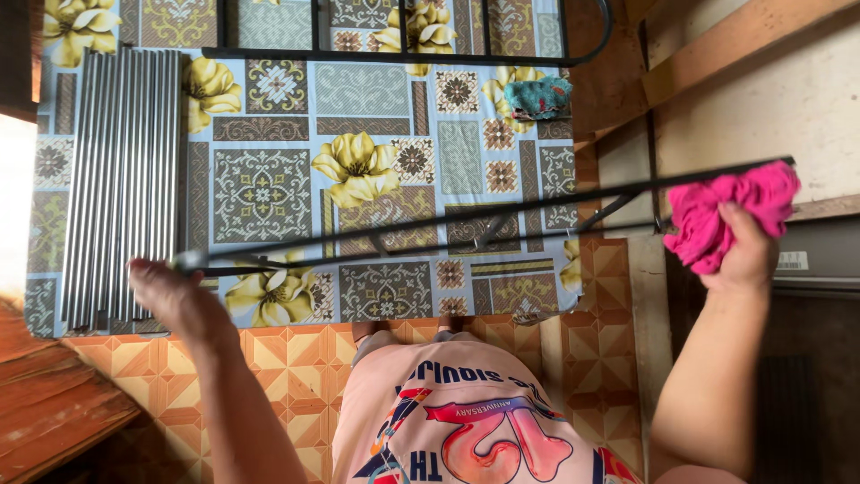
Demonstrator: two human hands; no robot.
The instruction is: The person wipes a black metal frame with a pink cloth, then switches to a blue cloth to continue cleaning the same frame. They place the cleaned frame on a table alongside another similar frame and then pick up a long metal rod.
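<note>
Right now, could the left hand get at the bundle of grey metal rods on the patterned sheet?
Probably yes: the left hand sits right beside the grey rods, nothing between them, but it grips one end of the black metal frame.

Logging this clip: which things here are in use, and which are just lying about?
In use:
- black frame, held at its end by the left hand
- pink cloth, gripped in the right hand at the frame's other end

Lying about:
- grey rods on the mat
- teal cloth
- second frame at the mat's far edge
</note>
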